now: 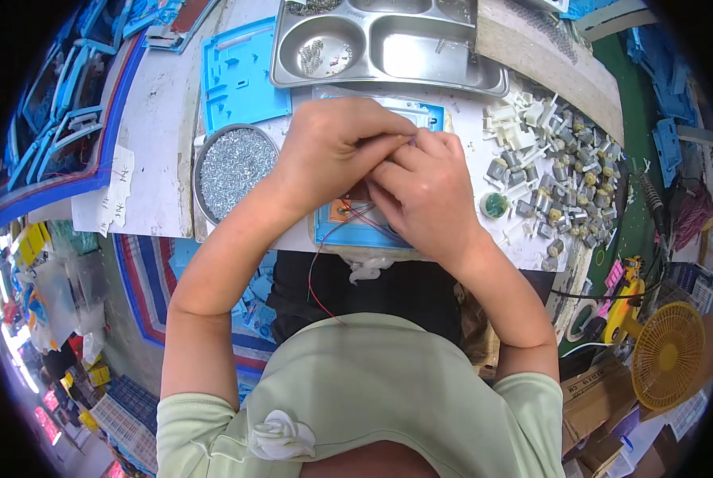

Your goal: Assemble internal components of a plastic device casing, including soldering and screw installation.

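Note:
My left hand (332,147) and my right hand (432,187) meet fingertip to fingertip over a light-blue plastic housing (344,232). Both are closed in a pinch; whatever lies between the fingers is hidden. Thin red and dark wires (364,217) run from the housing beneath my right hand. One long red wire (312,279) droops over the table's front edge toward my lap. A small orange-brown part (339,211) shows inside the housing. My hands cover most of its middle.
Left of my hands stands a round bowl of small screws (237,171), behind it a blue plastic panel (245,76). A steel compartment tray (364,83) holds springs at the back. Several small motors (563,175) and white plastic parts (515,119) are heaped at right.

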Available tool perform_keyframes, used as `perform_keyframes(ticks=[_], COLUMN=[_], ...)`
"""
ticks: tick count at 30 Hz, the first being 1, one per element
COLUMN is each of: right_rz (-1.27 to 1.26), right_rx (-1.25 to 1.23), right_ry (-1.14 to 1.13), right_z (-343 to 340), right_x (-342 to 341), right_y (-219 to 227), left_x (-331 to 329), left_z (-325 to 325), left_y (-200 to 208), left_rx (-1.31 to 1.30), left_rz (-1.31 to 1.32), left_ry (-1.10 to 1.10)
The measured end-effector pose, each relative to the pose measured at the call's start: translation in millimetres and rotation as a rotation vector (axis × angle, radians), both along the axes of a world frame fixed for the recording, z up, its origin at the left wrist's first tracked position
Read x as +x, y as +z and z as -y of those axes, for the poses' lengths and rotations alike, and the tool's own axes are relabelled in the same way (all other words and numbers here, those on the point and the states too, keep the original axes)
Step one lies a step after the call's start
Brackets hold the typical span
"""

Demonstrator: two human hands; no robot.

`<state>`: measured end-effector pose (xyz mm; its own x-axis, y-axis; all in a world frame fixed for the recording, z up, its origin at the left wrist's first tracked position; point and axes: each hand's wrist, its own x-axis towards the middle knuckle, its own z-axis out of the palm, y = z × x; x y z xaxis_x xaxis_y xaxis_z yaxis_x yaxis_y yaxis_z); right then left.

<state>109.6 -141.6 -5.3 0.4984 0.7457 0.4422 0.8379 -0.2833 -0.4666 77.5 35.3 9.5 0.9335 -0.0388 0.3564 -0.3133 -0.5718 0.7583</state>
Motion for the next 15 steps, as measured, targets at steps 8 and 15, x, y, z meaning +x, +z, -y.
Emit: perform_keyframes(ticks=[8, 15], right_rz=[-0.168, -0.398], right_rx=[0.062, 0.111], right_ry=[-0.115, -0.621], right_z=[80.9, 192.3], right_x=[-28.1, -40.8], right_y=[45.4, 27.6], left_x=[-5.3, -20.2], left_z=[19.2, 9.3], left_y=[-10.9, -12.4], left_rx=[0.283, 0.052], left_rz=[0.116, 0.046], left_ry=[-0.042, 0.074])
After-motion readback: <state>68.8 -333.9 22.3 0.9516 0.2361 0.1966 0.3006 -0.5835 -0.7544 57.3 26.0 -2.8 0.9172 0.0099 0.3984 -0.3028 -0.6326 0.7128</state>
